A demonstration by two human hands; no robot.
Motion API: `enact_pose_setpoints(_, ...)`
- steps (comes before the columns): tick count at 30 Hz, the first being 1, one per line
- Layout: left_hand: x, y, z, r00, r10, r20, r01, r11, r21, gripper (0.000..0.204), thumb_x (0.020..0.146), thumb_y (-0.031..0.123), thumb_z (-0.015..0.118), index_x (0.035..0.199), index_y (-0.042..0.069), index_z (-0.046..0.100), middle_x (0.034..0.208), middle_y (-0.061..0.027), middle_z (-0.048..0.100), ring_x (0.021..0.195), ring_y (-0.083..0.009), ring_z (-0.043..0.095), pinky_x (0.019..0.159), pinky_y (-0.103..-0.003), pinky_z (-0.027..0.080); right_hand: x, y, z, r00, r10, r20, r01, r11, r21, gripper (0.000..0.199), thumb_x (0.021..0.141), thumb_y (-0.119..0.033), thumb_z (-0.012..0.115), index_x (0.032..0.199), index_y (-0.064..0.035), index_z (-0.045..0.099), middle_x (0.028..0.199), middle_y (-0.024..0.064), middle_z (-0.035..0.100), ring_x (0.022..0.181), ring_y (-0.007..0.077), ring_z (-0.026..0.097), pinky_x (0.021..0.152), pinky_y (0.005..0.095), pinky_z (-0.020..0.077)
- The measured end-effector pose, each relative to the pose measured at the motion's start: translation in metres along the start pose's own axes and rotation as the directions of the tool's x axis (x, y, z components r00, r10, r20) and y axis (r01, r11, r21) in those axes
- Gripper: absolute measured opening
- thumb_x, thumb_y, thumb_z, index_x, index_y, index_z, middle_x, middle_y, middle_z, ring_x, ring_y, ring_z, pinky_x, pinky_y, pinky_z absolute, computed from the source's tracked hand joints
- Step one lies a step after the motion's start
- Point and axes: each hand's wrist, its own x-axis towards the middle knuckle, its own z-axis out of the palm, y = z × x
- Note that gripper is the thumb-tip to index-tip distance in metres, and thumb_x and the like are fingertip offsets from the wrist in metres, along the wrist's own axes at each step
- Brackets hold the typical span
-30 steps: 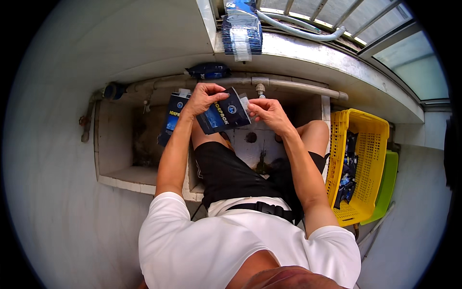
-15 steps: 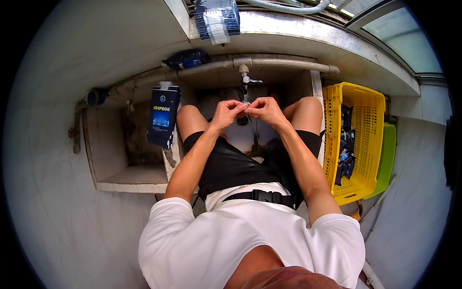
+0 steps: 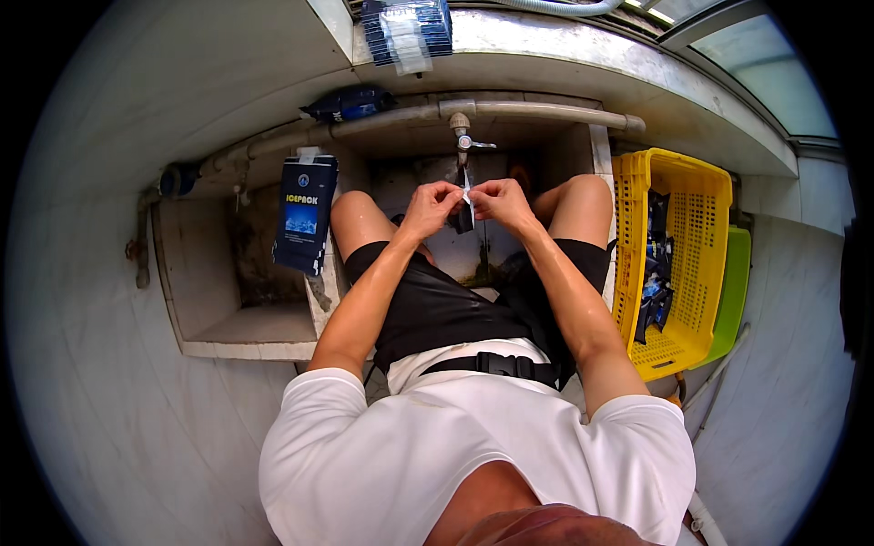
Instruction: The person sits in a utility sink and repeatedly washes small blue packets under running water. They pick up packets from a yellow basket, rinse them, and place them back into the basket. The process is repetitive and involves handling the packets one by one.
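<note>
A small dark ice pack pouch [image 3: 465, 219] hangs below the tap [image 3: 462, 142], its pale, silvery mouth spread between my two hands. My left hand [image 3: 431, 210] pinches one side of that mouth. Opposite it, the fingertips of my right hand [image 3: 502, 201] close on the other side. The tap's outlet is just above the mouth; whether they touch, I cannot tell. Between my knees lies the tiled basin [image 3: 428, 173]. A stack of flat dark-blue ice packs [image 3: 302, 214] rests on the basin's left divider, by my left knee.
On the right stands a yellow plastic crate [image 3: 706, 273] with several filled dark pouches [image 3: 655, 264] inside, beside a green container [image 3: 734, 291]. Another bundle of flat packs [image 3: 406, 32] sits on the upper ledge. A dark pouch [image 3: 349, 104] lies by the pipe [image 3: 546, 116]. A second basin [image 3: 246, 328] is at left.
My hands have moved slightly apart from their fingertip-to-fingertip position. The pouch's mouth has spread between them, and more of the dark pouch shows under the tap.
</note>
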Motion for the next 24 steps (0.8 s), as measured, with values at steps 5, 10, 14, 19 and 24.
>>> enact_pose_setpoints(5, 0.0, -0.006, 0.002, 0.984, -0.092, -0.155, 0.095, 0.995, 0.012, 0.026, 0.088, 0.024, 0.067, 0.088, -0.002, 0.067, 0.075, -0.0044, 0.067, 0.065, -0.0092, 0.06, 0.06, -0.023, 0.049, 0.004, 0.007, 0.009, 0.994, -0.089, -0.064, 0.075, 0.979, -0.189, 0.017, 0.082, -0.013, 0.07, 0.084, 0.0037, 0.069, 0.068, 0.0062, 0.067, 0.055, 0.0081, 0.061, 0.051, 0.0236, 0.0498)
enact_pose_setpoints(10, 0.004, 0.002, 0.001, 0.991, 0.002, -0.133, 0.04, 0.949, 0.313, 0.025, 0.088, 0.022, 0.065, 0.088, -0.002, 0.067, 0.075, -0.0047, 0.067, 0.065, -0.0096, 0.06, 0.059, -0.025, 0.048, 0.002, 0.014, 0.017, 0.932, -0.281, -0.23, 0.177, 0.905, -0.387, 0.014, 0.078, -0.013, 0.069, 0.083, 0.0, 0.07, 0.07, 0.0143, 0.068, 0.062, 0.0225, 0.067, 0.059, 0.0329, 0.0525)
enact_pose_setpoints(14, 0.006, -0.005, 0.001, 0.993, 0.088, -0.079, -0.044, 0.895, 0.444, 0.025, 0.089, 0.023, 0.062, 0.086, -0.002, 0.065, 0.071, -0.0059, 0.066, 0.064, -0.01, 0.059, 0.059, -0.027, 0.047, 0.007, -0.001, 0.017, 0.925, -0.372, -0.071, 0.16, 0.554, -0.817, 0.015, 0.073, -0.014, 0.069, 0.083, -0.003, 0.069, 0.076, 0.022, 0.065, 0.076, 0.0364, 0.066, 0.069, 0.0411, 0.0526)
enact_pose_setpoints(19, 0.016, -0.014, -0.006, 0.998, -0.053, -0.025, 0.058, 0.93, 0.363, 0.026, 0.089, 0.024, 0.062, 0.087, -0.002, 0.065, 0.072, -0.005, 0.065, 0.063, -0.0109, 0.06, 0.058, -0.027, 0.048, 0.016, 0.007, 0.003, 0.945, -0.303, -0.124, 0.133, 0.702, -0.699, 0.015, 0.071, -0.015, 0.071, 0.079, -0.0029, 0.069, 0.074, 0.0175, 0.067, 0.07, 0.0306, 0.068, 0.069, 0.0392, 0.0533)
enact_pose_setpoints(24, 0.042, -0.04, -0.023, 0.921, -0.388, 0.007, 0.388, 0.921, 0.016, 0.027, 0.09, 0.026, 0.062, 0.08, 0.001, 0.062, 0.071, -0.0033, 0.063, 0.06, -0.0105, 0.058, 0.056, -0.026, 0.05, 0.054, 0.021, -0.005, 0.941, 0.338, 0.011, -0.338, 0.941, -0.017, 0.013, 0.076, -0.01, 0.072, 0.082, 0.0008, 0.068, 0.067, 0.0092, 0.066, 0.056, 0.0163, 0.064, 0.058, 0.0293, 0.0561)
